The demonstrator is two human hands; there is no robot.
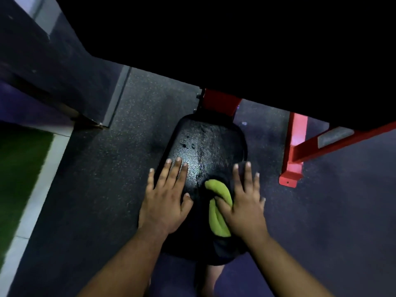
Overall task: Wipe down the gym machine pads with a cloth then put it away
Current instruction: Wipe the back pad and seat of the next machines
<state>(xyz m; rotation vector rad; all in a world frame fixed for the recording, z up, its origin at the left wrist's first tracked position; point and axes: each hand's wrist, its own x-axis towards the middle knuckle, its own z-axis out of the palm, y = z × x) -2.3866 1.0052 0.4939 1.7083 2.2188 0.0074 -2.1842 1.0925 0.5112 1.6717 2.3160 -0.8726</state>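
A: Where is the cloth (pixel 218 211) found?

B: Bunched on the wet black seat pad (pixel 205 146), pressed under the spread right hand (pixel 246 202).

A: Its handling?

B: Soft, light, probably damp; best gathered whole. The left hand (pixel 165 198) is laid flat.

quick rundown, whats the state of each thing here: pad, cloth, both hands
seat pad: wet, droplets and a shiny film on its far half, both hands on it
green cloth: bunched up, lying on the pad under the right hand
left hand: flat on the pad, fingers straight and spread, holding nothing
right hand: pressing the cloth down, fingers straight, thumb across the cloth
red frame: standing on the floor, untouched
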